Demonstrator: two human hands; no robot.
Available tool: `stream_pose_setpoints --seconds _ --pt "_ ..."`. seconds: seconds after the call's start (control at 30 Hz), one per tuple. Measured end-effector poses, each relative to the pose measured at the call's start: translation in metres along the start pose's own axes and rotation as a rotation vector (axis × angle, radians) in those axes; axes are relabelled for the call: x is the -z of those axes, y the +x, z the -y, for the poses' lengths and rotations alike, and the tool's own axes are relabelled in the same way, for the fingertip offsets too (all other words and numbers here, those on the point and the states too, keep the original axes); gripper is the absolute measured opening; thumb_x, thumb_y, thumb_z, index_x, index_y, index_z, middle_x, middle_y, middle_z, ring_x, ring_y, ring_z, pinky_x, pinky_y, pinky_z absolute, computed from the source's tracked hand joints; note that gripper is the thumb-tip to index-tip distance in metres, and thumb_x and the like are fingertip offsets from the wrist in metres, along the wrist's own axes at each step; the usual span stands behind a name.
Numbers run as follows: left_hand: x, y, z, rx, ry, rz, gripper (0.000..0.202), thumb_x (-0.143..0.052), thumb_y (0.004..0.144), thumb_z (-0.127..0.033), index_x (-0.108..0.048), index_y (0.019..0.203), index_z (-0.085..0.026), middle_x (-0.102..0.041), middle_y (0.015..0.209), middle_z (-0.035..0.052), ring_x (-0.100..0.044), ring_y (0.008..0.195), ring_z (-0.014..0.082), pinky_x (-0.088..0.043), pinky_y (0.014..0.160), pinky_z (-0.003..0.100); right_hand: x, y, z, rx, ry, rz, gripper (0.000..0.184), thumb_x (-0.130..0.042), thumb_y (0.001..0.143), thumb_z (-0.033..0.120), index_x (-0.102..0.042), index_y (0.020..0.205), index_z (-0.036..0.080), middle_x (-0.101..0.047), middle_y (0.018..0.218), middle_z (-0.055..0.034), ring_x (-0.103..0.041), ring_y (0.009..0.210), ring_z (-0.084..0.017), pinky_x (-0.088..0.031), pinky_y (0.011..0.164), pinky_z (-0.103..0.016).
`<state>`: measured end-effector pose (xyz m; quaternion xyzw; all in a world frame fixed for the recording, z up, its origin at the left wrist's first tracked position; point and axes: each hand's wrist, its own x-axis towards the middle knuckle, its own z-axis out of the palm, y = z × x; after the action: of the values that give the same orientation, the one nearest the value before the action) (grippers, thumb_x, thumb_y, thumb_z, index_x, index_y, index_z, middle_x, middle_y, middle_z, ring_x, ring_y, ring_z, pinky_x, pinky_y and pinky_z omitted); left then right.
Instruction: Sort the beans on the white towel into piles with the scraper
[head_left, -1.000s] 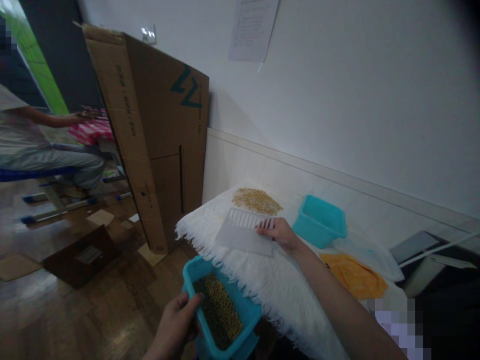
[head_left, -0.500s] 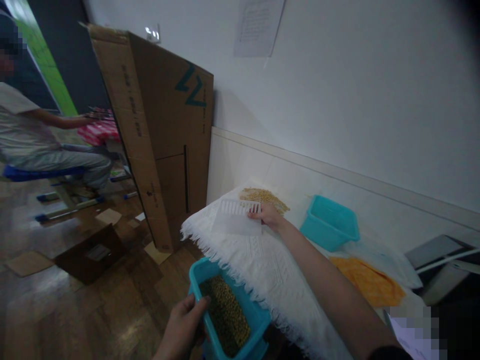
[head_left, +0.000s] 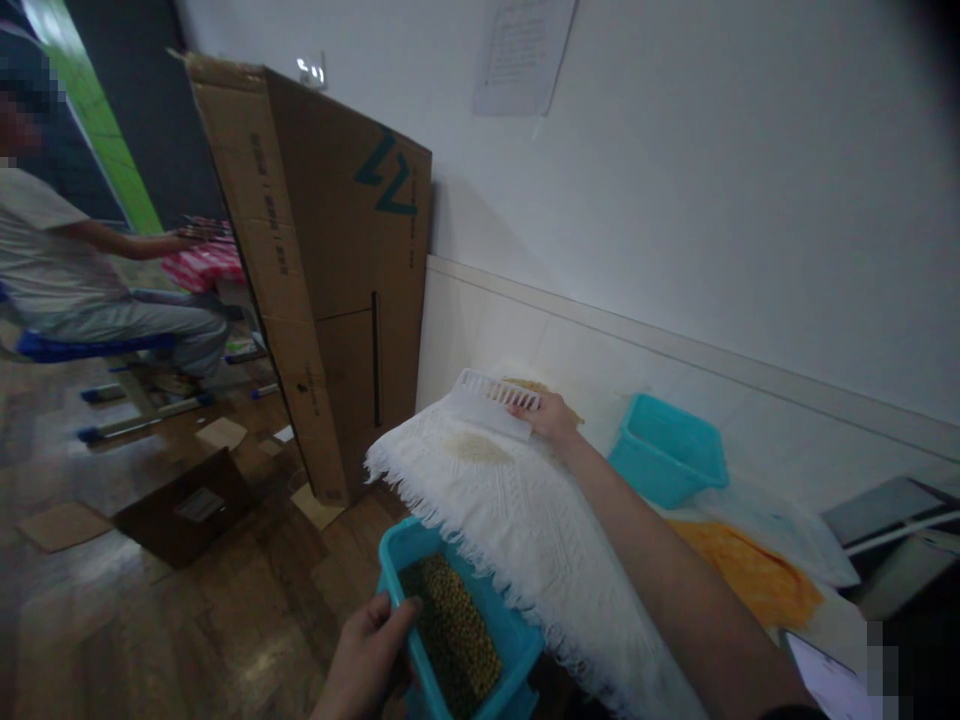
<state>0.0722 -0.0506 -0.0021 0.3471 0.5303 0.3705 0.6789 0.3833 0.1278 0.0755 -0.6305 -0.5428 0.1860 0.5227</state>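
My left hand (head_left: 367, 650) grips the near-left rim of a turquoise plastic basin (head_left: 517, 650), thumb over the edge. Inside lie yellow beans (head_left: 457, 610), with a darker green layer of small beans (head_left: 427, 640) along the left. My right hand (head_left: 551, 415) is closed on a white plastic scraper (head_left: 487, 408) with a row of slots along its far edge. It is tilted over a white fringed cloth (head_left: 540, 530). A thin pale patch of grains (head_left: 480, 450) shows on the cloth in front of the scraper. Behind it, a yellowish bean pile (head_left: 529, 384) is partly hidden.
A second turquoise basin (head_left: 667, 450) stands by the wall, near an orange cloth (head_left: 750, 570) and clear plastic. A phone (head_left: 832, 670) lies at the lower right. A tall cardboard box (head_left: 345, 250) leans at the wall. A person (head_left: 75, 250) sits at the left.
My right hand has shifted slightly away and right with the scraper, tipping it flatter. The pale patch of grains has come into sight. My left hand keeps its hold on the basin.
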Motion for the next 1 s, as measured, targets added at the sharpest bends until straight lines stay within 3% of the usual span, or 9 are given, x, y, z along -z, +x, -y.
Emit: stream_pose_setpoints --seconds 0.13,0.27,0.4,0.57,0.7,0.87,1.0 --pt "0.001 0.000 0.002 0.012 0.010 0.008 0.040 -0.076 0.062 -0.053 -0.053 0.055 -0.020 -0.044 0.039 -0.0080 -0.038 0.034 0.0069 -0.026 0.038 0.020 -0.010 -0.029 -0.005 0.066 -0.127 0.029 0.011 -0.080 0.065 0.028 -0.077 0.066 0.017 -0.068 0.053 0.0012 -0.064 0.058 -0.018 -0.049 0.061 -0.028" --pt "0.002 0.000 0.005 -0.008 0.009 0.020 0.038 -0.076 0.063 -0.052 -0.055 0.057 -0.020 -0.045 0.040 -0.0079 -0.038 0.034 0.0072 -0.026 0.037 0.021 -0.019 -0.060 -0.004 0.143 -0.181 0.041 0.010 -0.074 0.072 0.022 -0.081 0.079 0.019 -0.078 0.075 -0.0040 -0.071 0.070 -0.020 -0.051 0.068 -0.027" --pt "0.000 -0.002 0.004 0.006 0.003 0.021 0.037 -0.077 0.063 -0.050 -0.055 0.057 -0.020 -0.044 0.039 -0.0085 -0.038 0.033 0.0072 -0.025 0.037 0.020 -0.015 -0.070 0.004 0.164 -0.225 -0.001 0.013 -0.074 0.072 0.021 -0.081 0.083 0.022 -0.080 0.083 -0.0037 -0.073 0.077 -0.021 -0.052 0.072 -0.027" --pt "0.000 -0.002 0.006 -0.007 -0.001 0.002 0.038 -0.078 0.062 -0.047 -0.052 0.054 -0.020 -0.043 0.038 -0.0089 -0.035 0.032 0.0059 -0.022 0.036 0.019 0.028 -0.074 0.011 0.077 -0.323 -0.254 0.026 -0.070 0.078 0.039 -0.079 0.080 0.015 -0.077 0.073 -0.0093 -0.070 0.067 -0.024 -0.050 0.063 -0.030" --pt "0.002 0.004 0.015 0.006 0.000 0.013 0.037 -0.080 0.059 -0.045 -0.053 0.054 -0.020 -0.043 0.037 -0.0088 -0.034 0.031 0.0060 -0.021 0.035 0.019 0.057 -0.103 0.005 -0.027 -0.359 -0.412 0.038 -0.068 0.076 0.047 -0.077 0.074 0.011 -0.074 0.066 -0.0119 -0.068 0.063 -0.025 -0.047 0.057 -0.030" --pt "0.006 0.009 0.028 -0.008 0.030 0.016 0.037 -0.081 0.059 -0.045 -0.055 0.055 -0.020 -0.047 0.037 -0.0067 -0.037 0.031 0.0071 -0.024 0.034 0.018 0.044 -0.140 -0.013 -0.143 -0.309 -0.470 0.036 -0.067 0.075 0.047 -0.077 0.079 0.013 -0.076 0.069 -0.0107 -0.070 0.062 -0.024 -0.048 0.054 -0.028" --pt "0.006 0.010 0.032 0.003 0.012 0.063 0.040 -0.081 0.062 -0.050 -0.057 0.057 -0.019 -0.049 0.037 -0.0062 -0.039 0.032 0.0073 -0.025 0.034 0.018 0.040 -0.138 -0.028 -0.224 -0.293 -0.533 0.030 -0.068 0.071 0.043 -0.077 0.077 0.015 -0.077 0.072 -0.0102 -0.072 0.066 -0.025 -0.050 0.056 -0.028"
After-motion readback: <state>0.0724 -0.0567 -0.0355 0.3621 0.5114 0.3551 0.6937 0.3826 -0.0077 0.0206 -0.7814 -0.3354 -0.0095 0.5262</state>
